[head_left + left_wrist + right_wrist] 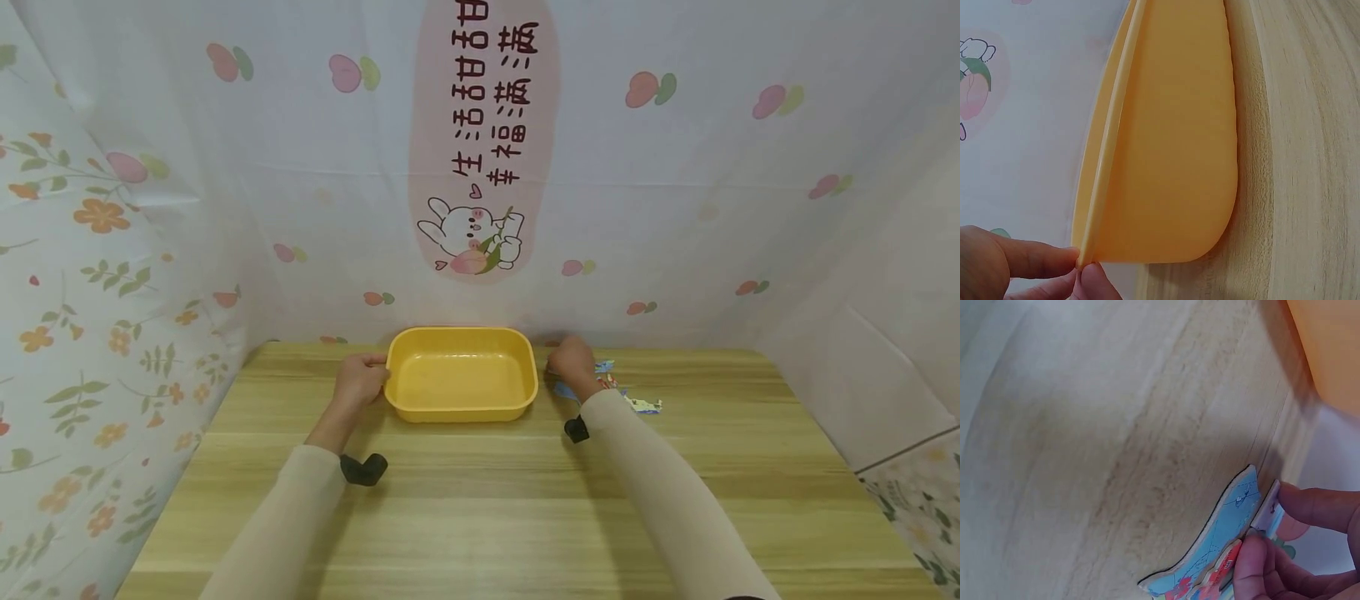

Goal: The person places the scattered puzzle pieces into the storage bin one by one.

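Note:
A yellow plastic basin (pixel 461 414) sits at the back of the wooden table, touching or close to the curtain. My left hand (pixel 360 379) is at its left end; in the left wrist view the thumb and fingers pinch the basin's rim (pixel 1110 144). To the right of the basin, my right hand (pixel 573 364) pinches a small flat printed piece (pixel 1266 509) between thumb and fingers. Beside it on the table lie other flat pieces, a blue map-like one (pixel 1216 531) and a red one (pixel 1222 565), which look like puzzle pieces. My right hand partly hides them in the head view.
A white curtain (pixel 330 208) with fruit prints and a bunny drawing rises behind the table (pixel 465 517). Flowered cloth (pixel 97 333) hangs at the left. A pale yellow piece (pixel 645 406) lies right of my right wrist. Dark wrist mounts (pixel 363 469) are on both arms.

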`<state>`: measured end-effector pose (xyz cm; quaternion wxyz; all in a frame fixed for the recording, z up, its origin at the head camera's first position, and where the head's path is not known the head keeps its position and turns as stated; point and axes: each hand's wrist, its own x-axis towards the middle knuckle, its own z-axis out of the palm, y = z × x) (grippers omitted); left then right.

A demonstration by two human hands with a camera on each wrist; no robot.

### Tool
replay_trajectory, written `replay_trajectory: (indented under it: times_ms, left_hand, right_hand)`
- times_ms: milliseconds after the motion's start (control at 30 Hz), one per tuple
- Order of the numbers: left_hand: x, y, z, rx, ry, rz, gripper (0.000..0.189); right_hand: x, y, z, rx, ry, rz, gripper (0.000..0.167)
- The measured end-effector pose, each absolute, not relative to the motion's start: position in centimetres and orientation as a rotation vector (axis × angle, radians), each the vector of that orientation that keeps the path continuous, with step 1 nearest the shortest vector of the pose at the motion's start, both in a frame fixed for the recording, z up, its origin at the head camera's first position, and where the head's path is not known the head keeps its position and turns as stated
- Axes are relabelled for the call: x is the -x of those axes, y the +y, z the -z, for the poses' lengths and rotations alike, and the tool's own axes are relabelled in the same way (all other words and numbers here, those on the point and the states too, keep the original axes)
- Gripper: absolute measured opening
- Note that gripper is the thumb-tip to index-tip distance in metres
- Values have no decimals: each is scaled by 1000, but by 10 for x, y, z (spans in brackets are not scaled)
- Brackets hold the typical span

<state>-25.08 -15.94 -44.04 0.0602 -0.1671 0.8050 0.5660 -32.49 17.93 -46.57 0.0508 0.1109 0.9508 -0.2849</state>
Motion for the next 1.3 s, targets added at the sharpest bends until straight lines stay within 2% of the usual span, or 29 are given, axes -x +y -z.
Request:
replay_trajectory:
  times_ms: [133, 267, 367, 533, 600, 767, 967, 1300]
  left_hand:
    - [250, -160, 440, 509, 2418, -1724, 38]
    - [250, -160, 439, 512, 2416, -1717, 38]
    - [251, -160, 439, 507, 2422, -1709, 39]
    - [251, -159, 438, 504, 2420, -1697, 38]
    - [250, -160, 439, 505, 2418, -1699, 37]
    - [250, -160, 439, 507, 2427, -1706, 36]
    - [251, -161, 439, 497, 2417, -1709, 37]
    - [251, -161, 441, 494, 2404, -1725, 37]
  right_hand:
    - [323, 178, 463, -391, 2907, 834, 25]
    - [324, 178, 462, -447, 2890, 825, 18]
    - [324, 180, 463, -470, 2877, 843, 20]
    - [326, 184, 465, -452, 2792, 1098, 39]
    - [326, 186, 465, -443, 2768, 1181, 41]
    - [325, 189, 459, -482, 2820, 1186, 29]
    - [327, 191, 450, -607, 2420, 1685, 18]
    - [327, 190, 431, -544, 2265, 1859, 33]
